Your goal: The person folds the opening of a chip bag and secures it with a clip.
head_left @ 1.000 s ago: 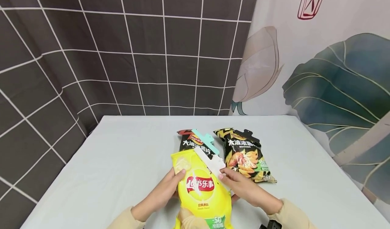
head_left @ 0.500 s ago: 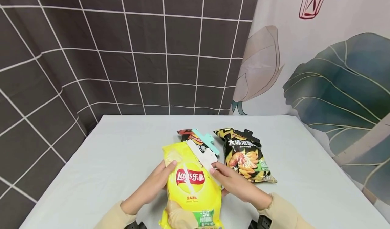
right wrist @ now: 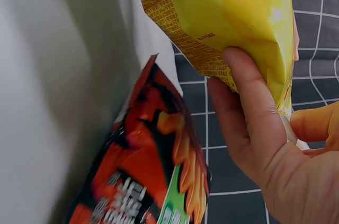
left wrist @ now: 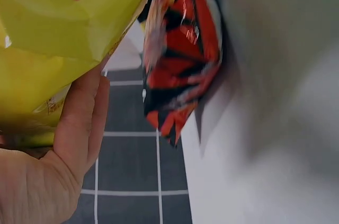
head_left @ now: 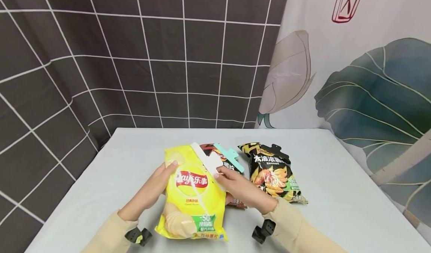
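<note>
A yellow Lay's potato chip bag (head_left: pixel 187 197) is held off the table between both hands, front face showing. A white bag clip (head_left: pixel 208 160) lies slantwise over its upper right corner. My left hand (head_left: pixel 153 185) grips the bag's left side, thumb on the front; in the left wrist view, fingers (left wrist: pixel 79 123) reach behind it. My right hand (head_left: pixel 244 188) grips the right side with thumb and forefinger at the clip. Other fingers (right wrist: pixel 254 102) support the bag's back in the right wrist view. Partly behind it lies a red-and-black chip bag (right wrist: pixel 153 144) with a teal clip (head_left: pixel 229 156).
To the right, a black chip bag (head_left: pixel 272 178) with a black clip (head_left: pixel 276 153) lies on the white table (head_left: pixel 336 193). A dark grid-patterned cloth (head_left: pixel 168 58) hangs behind and at the left; a leaf-patterned curtain (head_left: pixel 373 88) hangs at the right.
Both hands have moved left and farther up in the view with the yellow bag, bringing its lower edge into sight. More of the red-and-black bag shows. The other bags stay put.
</note>
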{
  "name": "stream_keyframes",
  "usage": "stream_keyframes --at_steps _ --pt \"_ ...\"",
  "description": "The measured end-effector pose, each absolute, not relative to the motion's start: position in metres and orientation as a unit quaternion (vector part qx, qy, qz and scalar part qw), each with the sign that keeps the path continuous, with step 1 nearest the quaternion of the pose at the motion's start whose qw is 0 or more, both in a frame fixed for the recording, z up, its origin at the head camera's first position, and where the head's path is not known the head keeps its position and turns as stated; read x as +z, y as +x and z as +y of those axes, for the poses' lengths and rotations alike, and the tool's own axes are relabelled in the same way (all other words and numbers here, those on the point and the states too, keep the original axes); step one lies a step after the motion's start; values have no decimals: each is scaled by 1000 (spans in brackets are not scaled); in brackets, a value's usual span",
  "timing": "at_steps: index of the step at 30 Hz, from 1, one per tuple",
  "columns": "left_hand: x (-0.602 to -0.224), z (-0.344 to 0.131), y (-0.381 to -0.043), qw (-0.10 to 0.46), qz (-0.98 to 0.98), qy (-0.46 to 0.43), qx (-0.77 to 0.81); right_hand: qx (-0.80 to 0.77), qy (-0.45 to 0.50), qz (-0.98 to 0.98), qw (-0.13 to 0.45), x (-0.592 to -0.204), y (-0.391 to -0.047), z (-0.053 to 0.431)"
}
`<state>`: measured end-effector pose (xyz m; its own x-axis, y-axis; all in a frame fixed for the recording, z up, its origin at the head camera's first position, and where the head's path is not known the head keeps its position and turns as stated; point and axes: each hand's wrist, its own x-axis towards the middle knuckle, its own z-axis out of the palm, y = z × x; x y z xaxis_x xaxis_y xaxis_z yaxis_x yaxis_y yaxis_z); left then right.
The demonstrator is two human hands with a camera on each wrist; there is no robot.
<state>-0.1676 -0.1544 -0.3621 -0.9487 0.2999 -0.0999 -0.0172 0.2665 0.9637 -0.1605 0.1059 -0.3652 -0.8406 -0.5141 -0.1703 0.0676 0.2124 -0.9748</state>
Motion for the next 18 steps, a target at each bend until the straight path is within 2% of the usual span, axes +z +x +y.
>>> stream_keyframes --at_steps 8,18 --pt "-358 -179 -185 104 785 69 607 -622 -132 734 241 -361 -179 78" --pt "-360 -211 -206 89 793 37 602 -632 -105 740 205 -365 -203 48"
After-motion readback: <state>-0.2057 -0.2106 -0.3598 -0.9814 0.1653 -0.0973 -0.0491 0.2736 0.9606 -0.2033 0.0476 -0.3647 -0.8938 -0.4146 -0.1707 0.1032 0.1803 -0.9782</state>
